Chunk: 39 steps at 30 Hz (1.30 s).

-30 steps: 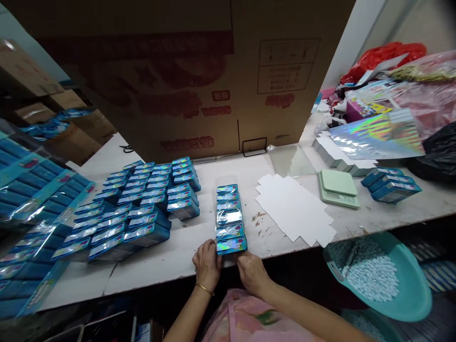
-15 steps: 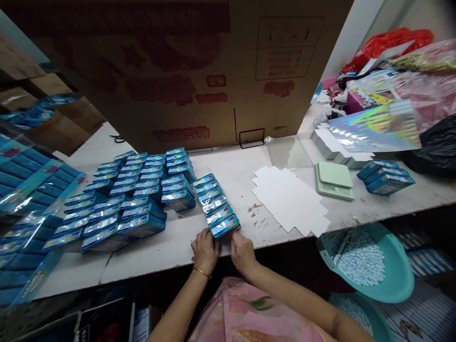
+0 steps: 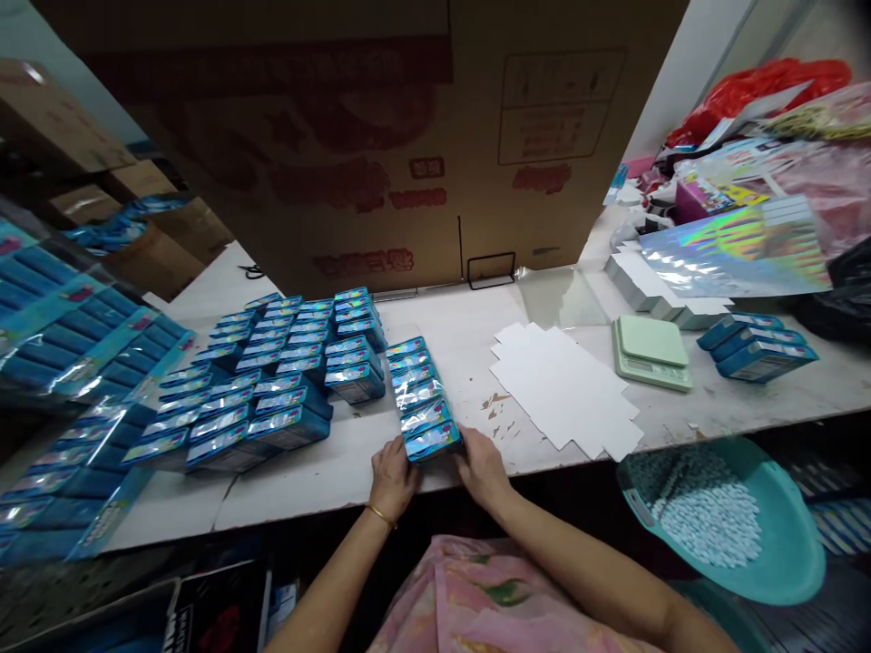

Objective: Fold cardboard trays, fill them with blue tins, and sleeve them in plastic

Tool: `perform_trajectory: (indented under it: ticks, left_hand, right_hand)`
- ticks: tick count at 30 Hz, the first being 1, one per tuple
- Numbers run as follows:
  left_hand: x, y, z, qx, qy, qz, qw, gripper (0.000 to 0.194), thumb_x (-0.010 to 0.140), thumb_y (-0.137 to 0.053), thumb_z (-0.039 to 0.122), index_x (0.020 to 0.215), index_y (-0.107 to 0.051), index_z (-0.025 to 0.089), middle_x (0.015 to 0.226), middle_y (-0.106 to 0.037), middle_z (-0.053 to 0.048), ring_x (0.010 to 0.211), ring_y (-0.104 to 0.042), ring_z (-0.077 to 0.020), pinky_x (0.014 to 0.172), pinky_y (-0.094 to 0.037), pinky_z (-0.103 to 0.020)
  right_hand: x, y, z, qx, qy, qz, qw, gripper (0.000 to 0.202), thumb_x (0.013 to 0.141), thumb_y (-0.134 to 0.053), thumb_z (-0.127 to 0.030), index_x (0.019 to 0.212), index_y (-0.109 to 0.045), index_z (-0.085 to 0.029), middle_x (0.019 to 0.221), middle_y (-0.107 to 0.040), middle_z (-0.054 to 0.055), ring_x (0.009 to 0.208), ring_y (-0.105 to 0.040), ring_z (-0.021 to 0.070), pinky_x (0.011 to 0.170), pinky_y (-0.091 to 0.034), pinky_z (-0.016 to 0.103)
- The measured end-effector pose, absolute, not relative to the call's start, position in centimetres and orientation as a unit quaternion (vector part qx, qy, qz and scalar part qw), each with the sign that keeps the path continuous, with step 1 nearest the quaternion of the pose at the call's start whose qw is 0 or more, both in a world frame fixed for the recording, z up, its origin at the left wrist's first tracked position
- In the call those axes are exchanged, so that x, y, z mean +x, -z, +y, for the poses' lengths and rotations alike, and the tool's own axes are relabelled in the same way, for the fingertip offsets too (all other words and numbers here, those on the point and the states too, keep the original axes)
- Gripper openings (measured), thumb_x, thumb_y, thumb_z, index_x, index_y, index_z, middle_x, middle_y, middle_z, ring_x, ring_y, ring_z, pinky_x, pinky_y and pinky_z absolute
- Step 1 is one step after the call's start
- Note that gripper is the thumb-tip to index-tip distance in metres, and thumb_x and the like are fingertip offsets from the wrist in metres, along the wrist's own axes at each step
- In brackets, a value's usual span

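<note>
left hand (image 3: 393,479) and right hand (image 3: 483,464) flanked the near end of a row of blue boxes (image 3: 422,399) on the table (image 3: 327,490), couldn't tell if gripping. row looked already lined up, anything left was unclear. big carton (image 3: 381,154) stood behind.

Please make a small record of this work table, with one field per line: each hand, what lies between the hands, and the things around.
Left hand: at the near left corner of the box row; gold bracelet on the wrist
Right hand: at the near right side of the same row
Box row: blue boxes, far end slanting left
Left side: larger group of blue boxes
Right side: white card sheets, then pale green scale
Behind: large cardboard carton
Below table edge, right: teal basin with small pale pieces
</note>
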State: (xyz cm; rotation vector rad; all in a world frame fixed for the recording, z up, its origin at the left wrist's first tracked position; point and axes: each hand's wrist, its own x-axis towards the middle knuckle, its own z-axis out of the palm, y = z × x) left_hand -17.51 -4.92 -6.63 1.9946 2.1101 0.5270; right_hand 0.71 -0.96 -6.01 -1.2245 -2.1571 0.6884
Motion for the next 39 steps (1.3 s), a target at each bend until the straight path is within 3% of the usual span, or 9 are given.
perform_trajectory:
  ticks: [4,7,9,14,19,25,28,36,39]
  left_hand:
    - [-19.5,7.0,-5.5,0.674,-0.237,0.687,0.131,0.023,0.070,-0.042,0.020,0.089,-0.055,0.019,0.091,-0.059,-0.006,0.087,-0.052,-0.0206,0.077,-0.040,-0.035]
    - [-19.5,7.2,-6.1,0.607,-0.318,0.710,0.162,0.026,0.073,-0.041,0.025,0.096,-0.050,0.017,0.085,-0.059,-0.005,0.079,-0.055,-0.0178,0.072,-0.043,-0.031]
    - [-18.9,7.0,-6.2,0.563,-0.365,0.720,0.176,0.027,0.075,-0.043,0.030,0.098,-0.048,0.016,0.084,-0.060,-0.004,0.074,-0.057,-0.0158,0.068,-0.045,-0.029]
    - [-18.1,4.8,-5.4,0.519,-0.442,0.725,0.099,0.019,0.075,-0.047,0.032,0.085,-0.051,0.017,0.075,-0.060,-0.002,0.068,-0.058,-0.0131,0.066,-0.046,-0.026]
    - [-18.0,2.1,-5.0,0.560,-0.460,0.688,0.029,0.009,0.076,-0.048,0.025,0.078,-0.052,0.017,0.070,-0.056,0.000,0.061,-0.054,-0.0098,0.062,-0.045,-0.023]
    - [-17.7,0.7,-4.9,0.685,-0.306,0.660,-0.049,0.010,0.074,-0.043,0.012,0.076,-0.051,0.017,0.073,-0.059,-0.003,0.068,-0.055,-0.0148,0.062,-0.041,-0.028]
    - [-17.8,0.9,-4.8,0.692,-0.270,0.667,-0.053,0.011,0.073,-0.043,0.010,0.074,-0.051,0.018,0.069,-0.058,-0.002,0.064,-0.054,-0.0154,0.059,-0.039,-0.027]
    - [-16.9,2.0,-6.0,0.566,-0.470,0.676,0.021,0.007,0.077,-0.048,0.021,0.082,-0.052,0.018,0.071,-0.057,0.001,0.064,-0.054,-0.0111,0.064,-0.043,-0.023]
    - [-17.1,3.0,-6.6,0.497,-0.534,0.680,0.073,0.009,0.078,-0.048,0.025,0.083,-0.052,0.018,0.074,-0.054,0.000,0.065,-0.053,-0.0108,0.063,-0.043,-0.023]
  right_hand:
    - [1.6,5.3,-3.0,-0.426,-0.266,-0.803,0.321,0.040,0.075,-0.048,-0.015,0.114,-0.044,-0.016,0.100,-0.058,0.009,0.092,-0.053,0.0196,0.081,-0.043,0.035]
    - [1.7,4.0,-1.8,-0.419,-0.235,-0.805,0.349,0.040,0.075,-0.049,-0.018,0.115,-0.042,-0.014,0.104,-0.055,0.011,0.096,-0.051,0.0193,0.083,-0.041,0.033]
    - [1.1,3.3,-0.4,-0.406,-0.197,-0.826,0.338,0.030,0.078,-0.045,-0.017,0.109,-0.046,-0.014,0.099,-0.056,0.009,0.091,-0.051,0.0179,0.080,-0.041,0.030]
    - [-0.5,2.6,1.8,-0.425,-0.057,-0.863,0.269,0.017,0.084,-0.038,-0.019,0.082,-0.055,-0.015,0.072,-0.057,0.005,0.066,-0.050,0.0145,0.061,-0.036,0.025]
    - [-0.4,1.1,2.2,-0.411,-0.037,-0.867,0.279,0.019,0.082,-0.040,-0.017,0.068,-0.053,-0.016,0.069,-0.054,0.003,0.064,-0.049,0.0118,0.060,-0.033,0.023]
    - [-0.1,-0.5,2.8,-0.383,-0.169,-0.819,0.392,0.015,0.079,-0.040,-0.011,0.069,-0.050,-0.017,0.073,-0.053,0.003,0.066,-0.050,0.0104,0.061,-0.039,0.020]
    - [0.8,-0.7,2.8,-0.308,-0.194,-0.847,0.387,0.014,0.079,-0.041,-0.010,0.074,-0.051,-0.017,0.079,-0.055,0.004,0.072,-0.053,0.0113,0.066,-0.042,0.022]
    - [3.4,1.2,0.3,-0.269,-0.119,-0.853,0.432,0.019,0.076,-0.046,-0.007,0.089,-0.054,-0.018,0.087,-0.060,0.008,0.080,-0.056,0.0148,0.071,-0.047,0.027]
    - [3.8,0.5,-0.5,-0.270,-0.166,-0.845,0.431,0.017,0.076,-0.045,-0.008,0.087,-0.055,-0.018,0.084,-0.060,0.007,0.078,-0.056,0.0144,0.070,-0.047,0.027]
